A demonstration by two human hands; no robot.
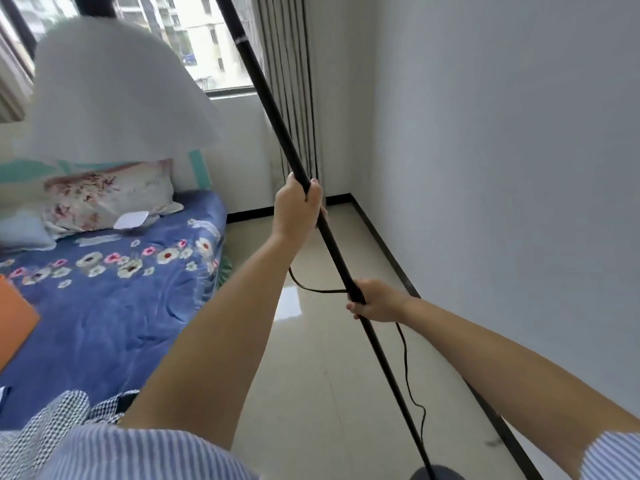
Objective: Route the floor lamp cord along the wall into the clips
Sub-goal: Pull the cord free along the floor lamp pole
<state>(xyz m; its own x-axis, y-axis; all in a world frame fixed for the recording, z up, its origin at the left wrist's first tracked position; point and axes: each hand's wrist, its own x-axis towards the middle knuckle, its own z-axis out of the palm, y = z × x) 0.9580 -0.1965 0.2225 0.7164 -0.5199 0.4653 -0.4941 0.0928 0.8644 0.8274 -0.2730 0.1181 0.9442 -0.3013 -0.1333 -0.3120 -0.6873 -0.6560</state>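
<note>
Head view shows you barely started: the thin black lamp cord [405,344] hangs loose beside the slim black metal lamp pole [273,109] and trails over the glossy beige tiled floor [311,393], nowhere along the pale grey wall [502,168]. No clips are visible. Your left hand [298,206] is wrapped tight around the pole higher up; your right hand [374,301] is closed on it lower down, where the cord loops past your fingers.

both hands [298,206] gripping lamp pole [332,244], cord [405,358] dangling
</note>
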